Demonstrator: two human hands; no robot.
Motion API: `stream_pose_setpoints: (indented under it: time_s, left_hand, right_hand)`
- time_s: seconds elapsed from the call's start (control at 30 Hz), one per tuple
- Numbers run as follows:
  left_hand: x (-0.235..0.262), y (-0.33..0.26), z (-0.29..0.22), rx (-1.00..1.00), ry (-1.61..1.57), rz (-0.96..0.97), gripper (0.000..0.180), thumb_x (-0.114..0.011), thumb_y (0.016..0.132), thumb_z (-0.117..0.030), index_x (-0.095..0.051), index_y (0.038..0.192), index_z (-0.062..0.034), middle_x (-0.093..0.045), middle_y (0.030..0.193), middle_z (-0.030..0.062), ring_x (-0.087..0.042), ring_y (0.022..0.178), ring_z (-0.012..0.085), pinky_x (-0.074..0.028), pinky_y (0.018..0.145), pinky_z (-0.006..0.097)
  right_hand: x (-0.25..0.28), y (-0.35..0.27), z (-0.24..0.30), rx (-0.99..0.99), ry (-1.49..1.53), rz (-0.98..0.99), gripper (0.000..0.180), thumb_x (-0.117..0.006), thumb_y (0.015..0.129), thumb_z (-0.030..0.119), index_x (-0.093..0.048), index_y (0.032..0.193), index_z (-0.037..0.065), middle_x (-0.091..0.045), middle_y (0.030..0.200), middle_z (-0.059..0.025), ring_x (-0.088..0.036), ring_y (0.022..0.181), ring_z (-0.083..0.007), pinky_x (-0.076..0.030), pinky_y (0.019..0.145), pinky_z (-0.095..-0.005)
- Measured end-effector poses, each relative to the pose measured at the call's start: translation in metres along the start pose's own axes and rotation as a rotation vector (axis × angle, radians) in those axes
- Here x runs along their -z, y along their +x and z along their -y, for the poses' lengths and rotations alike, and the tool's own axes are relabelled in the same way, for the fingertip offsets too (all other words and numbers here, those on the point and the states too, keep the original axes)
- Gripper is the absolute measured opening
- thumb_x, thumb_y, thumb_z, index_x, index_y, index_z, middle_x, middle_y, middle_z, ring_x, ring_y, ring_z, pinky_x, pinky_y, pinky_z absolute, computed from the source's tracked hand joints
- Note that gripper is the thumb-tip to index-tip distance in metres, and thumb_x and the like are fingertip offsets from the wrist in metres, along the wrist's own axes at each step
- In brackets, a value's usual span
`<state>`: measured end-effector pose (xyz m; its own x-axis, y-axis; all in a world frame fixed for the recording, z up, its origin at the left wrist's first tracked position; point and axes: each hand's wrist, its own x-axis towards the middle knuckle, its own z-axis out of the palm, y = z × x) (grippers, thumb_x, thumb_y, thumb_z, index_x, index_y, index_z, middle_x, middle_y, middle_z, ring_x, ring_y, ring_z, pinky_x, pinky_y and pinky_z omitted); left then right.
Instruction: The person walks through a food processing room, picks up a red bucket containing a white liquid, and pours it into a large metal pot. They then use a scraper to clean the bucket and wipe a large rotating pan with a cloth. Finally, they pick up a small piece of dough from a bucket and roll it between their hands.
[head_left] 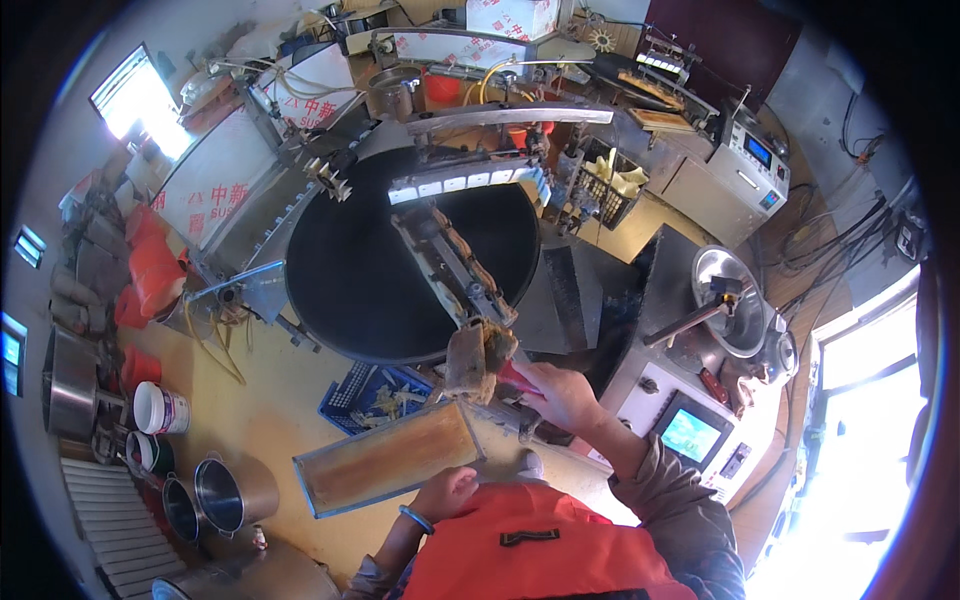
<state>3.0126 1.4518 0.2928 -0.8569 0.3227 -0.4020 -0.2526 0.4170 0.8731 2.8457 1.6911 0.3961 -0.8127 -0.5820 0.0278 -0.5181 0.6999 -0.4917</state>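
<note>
My right hand point(562, 395) is closed around the red handle point(518, 378) of a tool. The tool's far end meets a beige-brown, crusted block point(470, 362), and I cannot make out its kind. That block sits at the near end of a long metal bar coated in residue point(445, 255), which reaches over a large round black plate point(350, 270). My left hand point(446, 493), with a blue band at the wrist, has its fingers curled and shows nothing in them. It is beside the near edge of a shallow rectangular tray point(385, 462) with a brown-stained inside.
Behind the tray a blue basket point(345, 405) holds pale scraps. A control panel with a screen point(690, 435) and a steel bowl point(735, 290) stand at the right. Steel pots point(240, 490) and a white bucket point(158, 408) are at the left. Another machine point(740, 170) stands behind right.
</note>
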Motion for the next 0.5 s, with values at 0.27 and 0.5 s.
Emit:
stream_pose_setpoints:
  time_s: [0.27,0.5]
  left_hand:
    - [0.018,-0.027,0.016,0.065,-0.042,-0.105,0.039,-0.061,0.085,-0.028,-0.058,0.11,0.001,-0.063,0.102,0.0186,-0.063,0.093,0.0284,-0.05,0.08,0.035]
    - [0.019,-0.01,0.007,-0.106,-0.005,-0.064,0.036,-0.061,0.086,-0.026,-0.058,0.11,0.0001,-0.064,0.099,0.0165,-0.064,0.091,0.0259,-0.05,0.078,0.034]
  right_hand:
    - [0.002,0.022,-0.001,-0.028,-0.006,-0.065,0.046,-0.064,0.077,0.016,-0.053,0.122,0.011,-0.062,0.101,-0.0146,-0.061,0.089,-0.0321,-0.05,0.076,-0.0364]
    - [0.017,-0.002,-0.005,-0.196,0.092,-0.235,0.046,-0.066,0.074,0.013,-0.057,0.119,0.009,-0.063,0.101,-0.0152,-0.062,0.091,-0.0323,-0.05,0.079,-0.0355]
